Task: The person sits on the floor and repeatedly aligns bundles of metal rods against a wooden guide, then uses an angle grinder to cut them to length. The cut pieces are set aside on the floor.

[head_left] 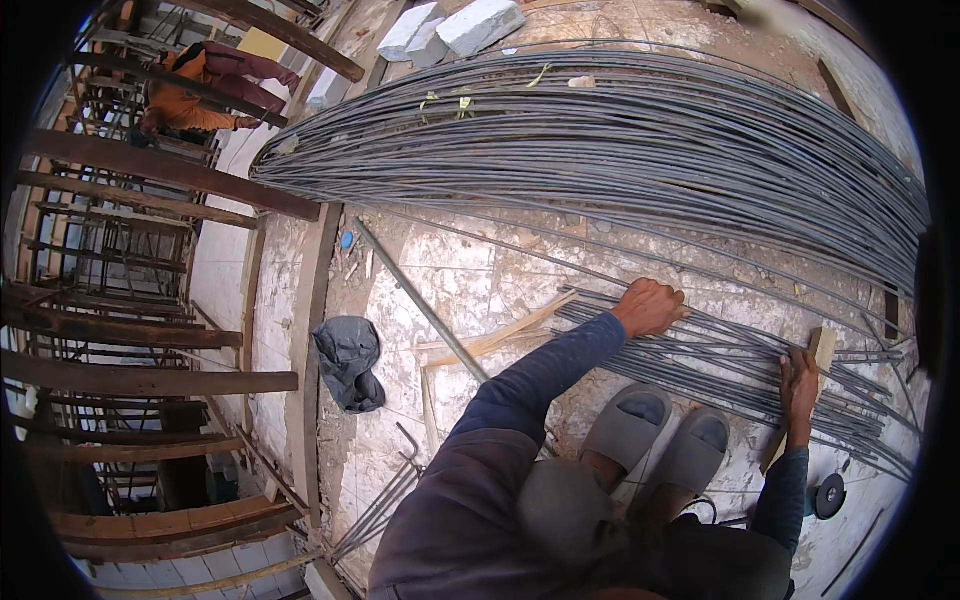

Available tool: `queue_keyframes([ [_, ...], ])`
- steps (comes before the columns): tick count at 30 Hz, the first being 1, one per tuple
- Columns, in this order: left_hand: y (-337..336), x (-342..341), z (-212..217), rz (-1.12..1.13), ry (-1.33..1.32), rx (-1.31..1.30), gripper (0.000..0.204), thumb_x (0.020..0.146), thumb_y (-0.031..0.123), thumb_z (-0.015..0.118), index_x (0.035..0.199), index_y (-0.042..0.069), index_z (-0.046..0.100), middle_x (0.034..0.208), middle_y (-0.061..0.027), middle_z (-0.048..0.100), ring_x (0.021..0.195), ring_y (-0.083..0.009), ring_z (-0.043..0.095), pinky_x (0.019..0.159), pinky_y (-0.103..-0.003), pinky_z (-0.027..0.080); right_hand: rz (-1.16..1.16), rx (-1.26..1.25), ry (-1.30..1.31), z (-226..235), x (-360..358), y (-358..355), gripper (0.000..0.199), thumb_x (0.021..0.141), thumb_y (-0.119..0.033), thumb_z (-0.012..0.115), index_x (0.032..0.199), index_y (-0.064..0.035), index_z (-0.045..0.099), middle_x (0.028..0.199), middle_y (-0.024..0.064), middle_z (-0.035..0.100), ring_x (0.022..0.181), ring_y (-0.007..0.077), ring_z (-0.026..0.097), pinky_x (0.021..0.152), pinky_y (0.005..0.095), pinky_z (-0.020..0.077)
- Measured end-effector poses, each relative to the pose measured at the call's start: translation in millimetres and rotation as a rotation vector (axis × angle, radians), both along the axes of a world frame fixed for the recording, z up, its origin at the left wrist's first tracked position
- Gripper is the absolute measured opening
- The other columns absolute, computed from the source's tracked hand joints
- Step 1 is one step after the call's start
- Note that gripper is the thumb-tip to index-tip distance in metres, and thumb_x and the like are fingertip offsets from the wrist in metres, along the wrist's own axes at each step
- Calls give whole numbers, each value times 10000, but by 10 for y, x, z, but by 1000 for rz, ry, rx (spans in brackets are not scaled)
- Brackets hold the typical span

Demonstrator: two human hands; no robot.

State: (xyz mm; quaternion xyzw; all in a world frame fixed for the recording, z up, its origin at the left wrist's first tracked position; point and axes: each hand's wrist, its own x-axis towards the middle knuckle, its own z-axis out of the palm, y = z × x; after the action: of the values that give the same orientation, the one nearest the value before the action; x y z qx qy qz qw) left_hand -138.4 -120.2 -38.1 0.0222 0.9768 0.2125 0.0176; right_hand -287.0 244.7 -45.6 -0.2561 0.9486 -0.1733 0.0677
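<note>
A bundle of cut steel rods (690,368) lies across the floor in front of my feet. My left hand (650,307) is closed over the bundle's far side, its curled fingers around a thin rod. Toward the bundle's right end, my right hand (800,388) is closed on the rods, fingers bent down beside a wooden block (823,348). The undersides of both hands are hidden. Beyond them stretches a large heap of long steel rods (620,150), bent round at its left end.
An angle grinder (829,496) lies right of my feet. Left are a metal pipe (420,300), a black plastic bag (349,364), wood strips (510,335) and bent rods (385,510). White blocks (480,25) lie behind. A person in orange (185,95) is beyond the timber beams (170,375).
</note>
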Motion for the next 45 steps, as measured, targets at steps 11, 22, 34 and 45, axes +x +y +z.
queue_keyframes([
  [11, 114, -182, -85, -30, -41, -3, 360, 966, 384, 566, 877, 45, 645, 681, -158, 660, 618, -331, 658, 566, -439, 506, -57, -78, 16, 238, 86, -120, 265, 929, -205, 625, 1145, -54, 656, 1083, 174, 624, 1084, 383, 558, 982, 457, 438],
  [22, 189, -220, 9, -127, -186, -79, 337, 1018, 281, 499, 818, 19, 573, 822, -230, 614, 761, -405, 623, 644, -472, 466, 41, -59, 228, -69, 155, 172, 489, 847, -295, 712, 1233, -21, 587, 1082, 125, 579, 1113, 310, 525, 1079, 453, 368],
  [34, 18, -771, 328, -473, -598, -110, 226, 946, 175, 542, 1027, -18, 628, 898, -267, 646, 903, -465, 628, 795, -519, 504, -43, -283, 265, 39, 269, 239, 455, 830, -226, 726, 1221, -32, 594, 1226, 137, 564, 1197, 316, 511, 1075, 440, 380],
  [45, 340, -783, 134, -292, -528, 161, 358, 959, 293, 583, 1171, 9, 631, 939, -287, 679, 869, -457, 656, 780, -497, 503, 65, -260, 372, 46, 265, 528, 155, 866, -204, 655, 940, -68, 642, 921, 73, 579, 874, 248, 559, 798, 388, 451],
])
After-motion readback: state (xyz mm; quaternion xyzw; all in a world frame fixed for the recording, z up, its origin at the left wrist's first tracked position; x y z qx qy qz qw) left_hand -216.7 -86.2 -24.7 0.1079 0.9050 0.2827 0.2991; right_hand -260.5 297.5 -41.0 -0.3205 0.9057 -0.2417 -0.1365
